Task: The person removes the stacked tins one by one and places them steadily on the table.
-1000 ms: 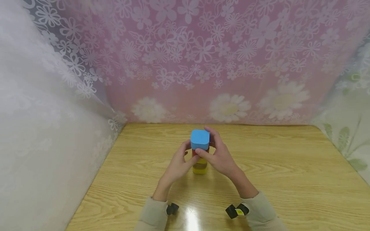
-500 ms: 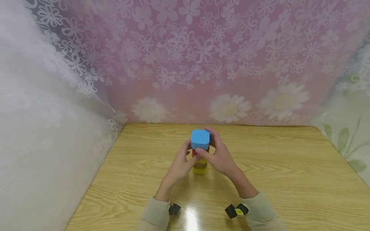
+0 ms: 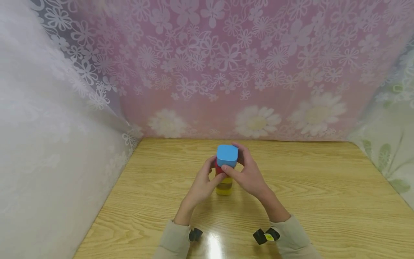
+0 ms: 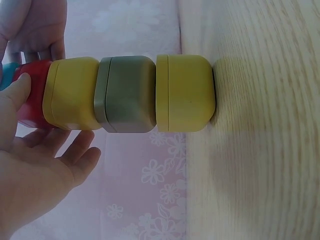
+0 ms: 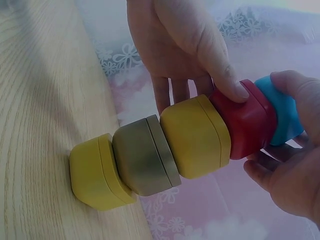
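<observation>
Several small rounded boxes, each with a seam like a lid's, stand stacked in one column. A yellow box (image 4: 185, 93) is at the bottom, then an olive-brown box (image 4: 129, 94), another yellow box (image 5: 195, 137), a red box (image 5: 245, 120), and a blue box (image 3: 227, 153) on top. My left hand (image 3: 203, 181) grips the red box, its thumb on the near side and fingers behind. With thumb and fingers my right hand (image 3: 249, 176) holds the blue box, which sits slightly right of the red one in the head view. The fingers partly hide both upper boxes.
The stack rests on a light wood-grain table (image 3: 145, 201). A pink floral curtain (image 3: 200, 72) hangs behind its far edge, with pale sheets (image 3: 58, 162) at the left and right sides. Dark wrist cameras (image 3: 266, 236) are worn near both cuffs.
The blue box and my right hand have shifted slightly right, and more of the red box shows. My left hand moved slightly right earlier; the lower boxes stay almost in place.
</observation>
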A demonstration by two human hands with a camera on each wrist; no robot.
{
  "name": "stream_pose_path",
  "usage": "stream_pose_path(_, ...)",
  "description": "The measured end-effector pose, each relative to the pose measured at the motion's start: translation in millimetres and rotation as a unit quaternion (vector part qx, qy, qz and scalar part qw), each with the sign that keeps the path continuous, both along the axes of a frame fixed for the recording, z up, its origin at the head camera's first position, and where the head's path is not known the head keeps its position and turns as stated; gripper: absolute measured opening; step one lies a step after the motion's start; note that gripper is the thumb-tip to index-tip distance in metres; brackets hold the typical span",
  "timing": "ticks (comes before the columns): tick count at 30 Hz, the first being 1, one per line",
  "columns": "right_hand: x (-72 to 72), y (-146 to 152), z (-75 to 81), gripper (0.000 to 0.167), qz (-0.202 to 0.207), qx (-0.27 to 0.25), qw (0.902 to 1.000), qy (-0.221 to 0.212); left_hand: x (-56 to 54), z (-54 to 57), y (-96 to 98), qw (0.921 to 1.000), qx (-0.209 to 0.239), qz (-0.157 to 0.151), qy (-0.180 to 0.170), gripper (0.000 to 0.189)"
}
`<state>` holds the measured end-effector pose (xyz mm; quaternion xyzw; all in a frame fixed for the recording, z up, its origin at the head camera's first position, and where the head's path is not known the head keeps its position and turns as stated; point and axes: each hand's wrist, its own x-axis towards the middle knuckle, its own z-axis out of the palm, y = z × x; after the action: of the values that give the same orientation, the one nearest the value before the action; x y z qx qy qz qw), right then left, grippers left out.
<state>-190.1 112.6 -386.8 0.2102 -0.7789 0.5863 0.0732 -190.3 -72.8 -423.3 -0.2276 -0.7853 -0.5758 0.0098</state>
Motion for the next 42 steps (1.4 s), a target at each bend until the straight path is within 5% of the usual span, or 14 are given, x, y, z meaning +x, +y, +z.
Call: stream_pose_path(42,16.8,32.2,-24.4,0.069,-0.04,-0.074,0.9964,-0.01,-0.5,-5.5,0.0,0.9999,0.003,0.006,-0.009,0.063)
